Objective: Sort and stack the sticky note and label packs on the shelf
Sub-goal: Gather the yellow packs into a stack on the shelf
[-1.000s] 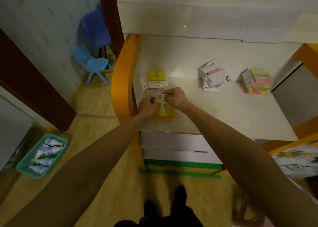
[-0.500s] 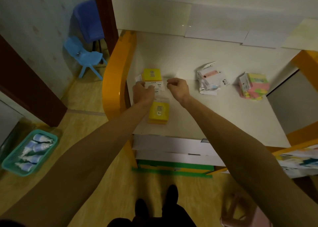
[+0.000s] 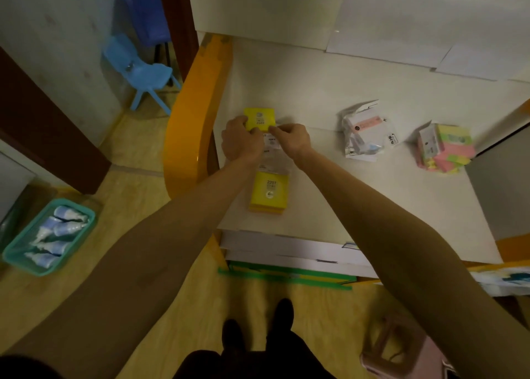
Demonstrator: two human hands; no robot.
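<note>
Far left on the floor, at nine o'clock from the shelf, sits a teal basket (image 3: 48,236) of white-and-blue bottles, and a blue chair (image 3: 140,73) stands up at eleven. On to the shelf (image 3: 358,189) with its orange side panel (image 3: 190,126). The left hand (image 3: 239,140) grips the far yellow pack (image 3: 259,119), fingers curled round its left edge. That pack is square and bright yellow under clear wrap, with a white header card running back toward six o'clock, so its long axis lies twelve to six. The right hand (image 3: 291,139) pinches the same pack at its right edge, fingers closed on the wrap. Directly at six o'clock from it lies the near yellow pack (image 3: 269,190), flat, printed "2207", its clear header pointing to twelve; it looks like a short stack of the same packs. Off at three o'clock, a loose pile of white label packs (image 3: 365,136), one pink-fronted. Farthest right, a leaning stack of pastel sticky notes (image 3: 446,149) in pink, green and yellow.
</note>
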